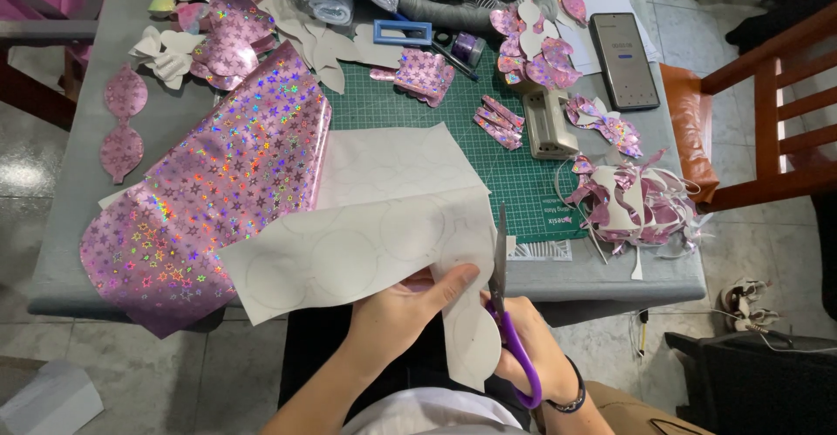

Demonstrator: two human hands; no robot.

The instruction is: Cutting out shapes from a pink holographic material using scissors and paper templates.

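My left hand (408,306) grips the near edge of a white sheet (349,248) with circles drawn on it, thumb on top. It is the turned-over back of a pink holographic star-patterned sheet (209,182) spread over the table's left half. My right hand (530,348) holds purple-handled scissors (501,269), blades pointing away from me along the sheet's right edge. A cut strip of the white sheet (471,339) hangs down between my hands.
A green cutting mat (523,178) lies under the sheet. On it are pink cut shapes (423,76), a beige punch tool (549,123) and a heap of pink offcuts (632,200). A phone (622,60) lies far right. A wooden chair (767,112) stands right of the table.
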